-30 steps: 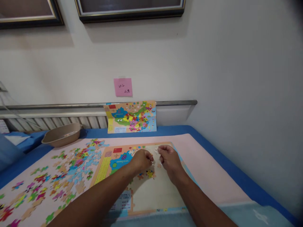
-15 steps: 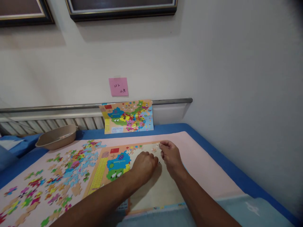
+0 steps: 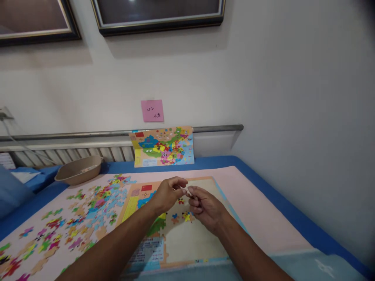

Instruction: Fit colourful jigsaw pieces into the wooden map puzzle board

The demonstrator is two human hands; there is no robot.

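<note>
A jigsaw board [image 3: 190, 246] lies in front of me, its left part filled with map pieces and its right part a bare cream base. Over the base my two hands meet. My right hand [image 3: 206, 208] is closed on a small puzzle piece [image 3: 191, 194], pinched by thumb and fingers. My left hand [image 3: 168, 195] has curled fingers, its thumb tip close against that piece; what it grips is too small to make out. Below the hands, a blue-and-orange piece [image 3: 175, 218] and a yellow piece [image 3: 187, 216] lie loose on the base. A red piece [image 3: 181, 201] shows between the hands.
Many loose puzzle pieces [image 3: 96, 203] spread over the pink sheet at the left. Behind them stands a brown basin [image 3: 79, 170]. A printed reference map [image 3: 164, 147] leans against the wall rail [image 3: 216, 128]. Light-blue cloth [image 3: 293, 263] covers the front edge.
My hands have come together over the base, the right one moving down and nearer. Loose pieces earlier covered by my left hand now show. The view has shifted slightly.
</note>
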